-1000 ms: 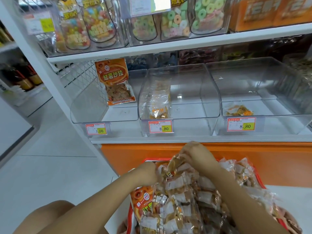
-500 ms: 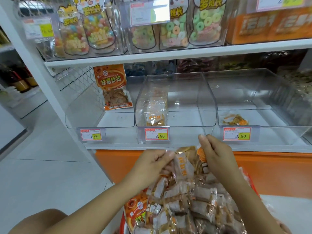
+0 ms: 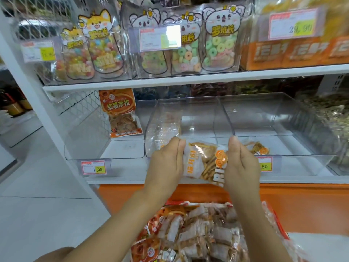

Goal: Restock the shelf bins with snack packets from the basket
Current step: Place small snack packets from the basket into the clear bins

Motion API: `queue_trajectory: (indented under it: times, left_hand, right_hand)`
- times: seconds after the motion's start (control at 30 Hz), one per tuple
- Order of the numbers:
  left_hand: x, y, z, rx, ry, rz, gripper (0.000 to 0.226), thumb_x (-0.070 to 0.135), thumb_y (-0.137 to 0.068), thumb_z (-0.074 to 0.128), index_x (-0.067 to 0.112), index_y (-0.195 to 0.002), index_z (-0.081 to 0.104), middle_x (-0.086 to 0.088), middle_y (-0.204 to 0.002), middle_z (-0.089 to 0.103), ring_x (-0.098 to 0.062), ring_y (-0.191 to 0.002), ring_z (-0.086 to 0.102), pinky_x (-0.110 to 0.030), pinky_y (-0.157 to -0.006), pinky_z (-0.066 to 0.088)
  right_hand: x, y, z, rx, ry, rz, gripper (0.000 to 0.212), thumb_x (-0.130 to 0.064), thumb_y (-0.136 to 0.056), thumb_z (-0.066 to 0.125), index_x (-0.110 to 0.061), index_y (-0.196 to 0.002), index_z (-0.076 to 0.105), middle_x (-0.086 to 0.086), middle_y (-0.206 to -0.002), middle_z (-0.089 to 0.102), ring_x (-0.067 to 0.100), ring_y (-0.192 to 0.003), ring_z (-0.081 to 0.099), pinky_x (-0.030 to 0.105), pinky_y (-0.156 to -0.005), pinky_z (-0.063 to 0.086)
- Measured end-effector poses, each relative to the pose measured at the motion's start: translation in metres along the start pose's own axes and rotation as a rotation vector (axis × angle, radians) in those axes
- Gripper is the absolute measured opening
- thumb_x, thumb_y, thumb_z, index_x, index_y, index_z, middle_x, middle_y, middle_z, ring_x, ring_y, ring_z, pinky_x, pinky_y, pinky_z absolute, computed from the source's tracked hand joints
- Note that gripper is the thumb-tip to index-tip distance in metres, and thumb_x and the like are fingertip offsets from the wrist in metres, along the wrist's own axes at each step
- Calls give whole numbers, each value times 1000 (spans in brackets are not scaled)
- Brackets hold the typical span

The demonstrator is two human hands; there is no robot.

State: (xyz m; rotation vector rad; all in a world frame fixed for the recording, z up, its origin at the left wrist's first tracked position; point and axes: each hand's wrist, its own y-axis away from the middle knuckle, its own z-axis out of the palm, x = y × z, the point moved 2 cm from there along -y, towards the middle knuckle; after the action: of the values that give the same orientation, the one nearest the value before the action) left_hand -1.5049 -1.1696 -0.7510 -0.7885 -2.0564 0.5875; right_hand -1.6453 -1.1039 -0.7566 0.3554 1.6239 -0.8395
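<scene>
Lifted out of the basket (image 3: 282, 231) at 6 o'clock, one snack packet (image 3: 203, 163) now hangs at centre, pinched at its ends by left hand (image 3: 166, 161) and right hand (image 3: 242, 163), likely kept flat for sliding into the middle bin (image 3: 198, 118) at 12 o'clock.

- mid bin (image 3: 200, 114): top open, right side & rear free; upright packet (image 3: 166, 125) fills left side; held snack packet (image 3: 204, 161) across its front
- right bin (image 3: 283, 125): mostly free; small packet (image 3: 257, 148) front-left; clear wall (image 3: 223, 118) btwn it & mid bin
- upper shelf (image 3: 188, 80) caps headroom
</scene>
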Motion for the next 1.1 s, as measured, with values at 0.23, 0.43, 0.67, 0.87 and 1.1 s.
queue_trajectory:
  times: [0.23, 0.43, 0.67, 0.87, 1.1]
  left_hand:
    - [-34, -54, -53, 46, -177, 156, 41, 36, -96, 44, 37, -59, 27, 13, -46, 30, -4, -47, 43, -12, -48, 29]
    - [-41, -69, -61, 86, -105, 178, 39, 40, -89, 56, 31, -54, 41, 16, -44, 38, -1, -47, 46, -10, -50, 30]
    - [-107, -51, -61, -130, -366, -411, 43, 23, -97, 45, 8, -56, 50, -6, -56, 51, -26, -59, 48, -28, -48, 29]
    - [-121, -41, -46, -368, -336, -468, 38, 4, -88, 46, 8, -50, 39, -11, -57, 41, -23, -57, 37, -28, -48, 25]
    - [-118, -42, -43, -354, -341, -474, 40, 3, -88, 45, 11, -50, 44, -16, -66, 57, -26, -61, 48, -27, -49, 30]
  right_hand:
    - [-27, -66, 35, -655, 455, -105, 44, -60, -61, 73, -25, -87, 68, -12, -75, 65, -3, -69, 57, 16, -63, 44]
    - [-65, -96, 87, -1126, 597, -360, 19, -29, -71, 83, -28, -75, 64, -23, -54, 51, -1, -54, 43, 13, -53, 31]
    - [-13, -135, 102, -892, 675, -103, 33, -23, -67, 86, -5, -75, 60, 2, -69, 60, 11, -59, 57, 25, -60, 49]
    - [48, -118, 122, -960, 599, 328, 25, -6, -71, 82, -5, -90, 65, 11, -84, 71, 19, -69, 68, 30, -72, 60]
    - [56, -95, 147, -1015, 607, 559, 15, -6, -78, 76, -4, -87, 65, 7, -80, 70, 15, -66, 65, 19, -59, 53]
